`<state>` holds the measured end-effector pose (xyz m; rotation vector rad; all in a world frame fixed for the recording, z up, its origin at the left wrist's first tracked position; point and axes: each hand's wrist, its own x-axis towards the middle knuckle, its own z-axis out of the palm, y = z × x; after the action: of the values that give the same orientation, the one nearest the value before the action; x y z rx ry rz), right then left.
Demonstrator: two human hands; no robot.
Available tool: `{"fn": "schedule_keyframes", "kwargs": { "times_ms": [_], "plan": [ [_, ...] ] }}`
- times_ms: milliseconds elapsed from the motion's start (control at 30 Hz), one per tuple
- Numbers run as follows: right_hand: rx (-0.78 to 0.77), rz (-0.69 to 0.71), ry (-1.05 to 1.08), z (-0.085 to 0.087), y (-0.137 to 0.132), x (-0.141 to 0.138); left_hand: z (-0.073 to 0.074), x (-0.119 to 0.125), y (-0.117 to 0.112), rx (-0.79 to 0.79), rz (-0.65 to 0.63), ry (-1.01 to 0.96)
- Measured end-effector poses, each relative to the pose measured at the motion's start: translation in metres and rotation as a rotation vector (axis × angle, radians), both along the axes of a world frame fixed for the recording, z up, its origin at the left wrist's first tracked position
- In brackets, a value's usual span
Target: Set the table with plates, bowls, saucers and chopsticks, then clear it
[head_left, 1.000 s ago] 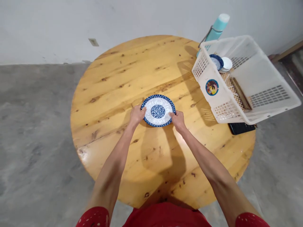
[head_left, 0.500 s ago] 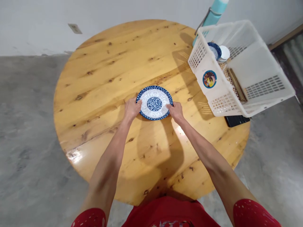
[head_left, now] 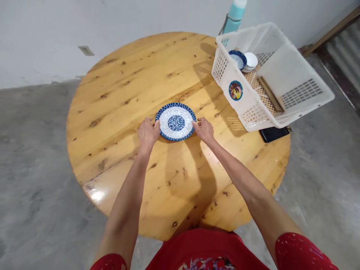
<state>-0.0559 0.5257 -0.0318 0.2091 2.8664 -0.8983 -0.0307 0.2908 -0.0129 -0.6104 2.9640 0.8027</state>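
A blue-and-white patterned plate (head_left: 176, 122) lies flat near the middle of the round wooden table (head_left: 118, 97). My left hand (head_left: 148, 133) is at the plate's left rim, fingers curled, thumb against the edge. At the right rim, my right hand (head_left: 204, 129) pinches the edge between thumb and fingers. Both arms reach forward from the near side of the table.
A white plastic basket (head_left: 281, 71) stands at the table's right, holding a small blue dish (head_left: 237, 59), a white bowl (head_left: 250, 60) and chopsticks (head_left: 270, 93). A teal bottle (head_left: 234, 17) stands behind it. A black flat object (head_left: 274, 133) lies under its near corner. Concrete floor surrounds the table.
The plate stays flat on the table with both hands at its rim. My left hand has slipped back from the plate's face to its edge. The camera view has shifted.
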Motion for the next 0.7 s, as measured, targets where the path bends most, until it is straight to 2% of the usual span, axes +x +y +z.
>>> {"fn": "schedule_keyframes", "kwargs": {
  "times_ms": [133, 467, 567, 700],
  "plan": [
    [0.015, -0.045, 0.035, 0.003, 0.001, 0.005, 0.005, 0.008, 0.003, -0.054, 0.035, -0.013],
    [0.032, -0.081, 0.073, 0.01, -0.013, 0.001, 0.007, -0.003, 0.003, -0.06, 0.023, -0.054],
    [-0.026, -0.102, 0.101, 0.02, -0.015, 0.003, 0.02, -0.001, 0.0, -0.04, 0.033, -0.018],
    [-0.198, -0.153, 0.245, 0.034, -0.011, 0.023, 0.049, 0.009, 0.0, -0.018, -0.003, 0.095]
  ]
}}
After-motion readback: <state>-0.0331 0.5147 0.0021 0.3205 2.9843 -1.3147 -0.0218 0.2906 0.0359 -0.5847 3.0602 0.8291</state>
